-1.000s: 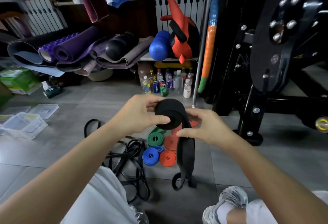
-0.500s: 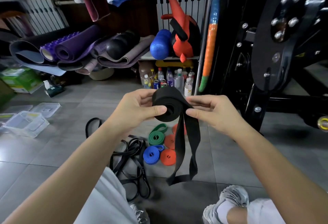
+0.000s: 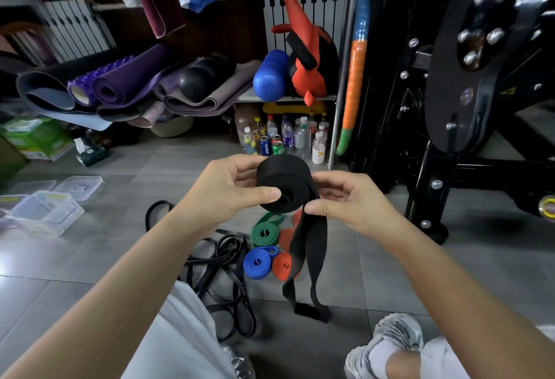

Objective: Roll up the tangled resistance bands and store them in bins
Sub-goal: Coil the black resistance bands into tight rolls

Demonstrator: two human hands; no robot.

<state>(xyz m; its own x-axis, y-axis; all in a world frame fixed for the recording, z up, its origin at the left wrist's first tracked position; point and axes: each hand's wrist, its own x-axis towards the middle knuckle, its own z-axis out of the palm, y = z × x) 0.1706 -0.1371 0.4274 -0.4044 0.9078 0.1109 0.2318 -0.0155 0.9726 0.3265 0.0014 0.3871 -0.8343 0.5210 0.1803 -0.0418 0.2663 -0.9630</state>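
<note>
A wide black resistance band (image 3: 283, 181) is partly wound into a thick coil held in mid-air. My left hand (image 3: 223, 190) grips the coil, thumb pressed on its front face. My right hand (image 3: 348, 199) pinches the band where the loose tail leaves the coil. The tail (image 3: 310, 258) hangs down to just above the floor. On the tiles below lie rolled bands: green (image 3: 264, 233), blue (image 3: 258, 263) and red (image 3: 283, 266). A tangle of thin black bands (image 3: 223, 276) lies left of them. Clear plastic bins (image 3: 45, 211) sit at the far left.
A black weight machine (image 3: 468, 102) fills the right side. Bottles and cans (image 3: 282, 138) stand under a shelf at the back, beside rolled mats (image 3: 120, 87) and a blue foam roller (image 3: 270, 76). My shoe (image 3: 387, 345) and knees are at the bottom edge.
The coil has grown and the hanging tail has shortened as both hands wound the band. My right hand shifted from below the coil to its right side.
</note>
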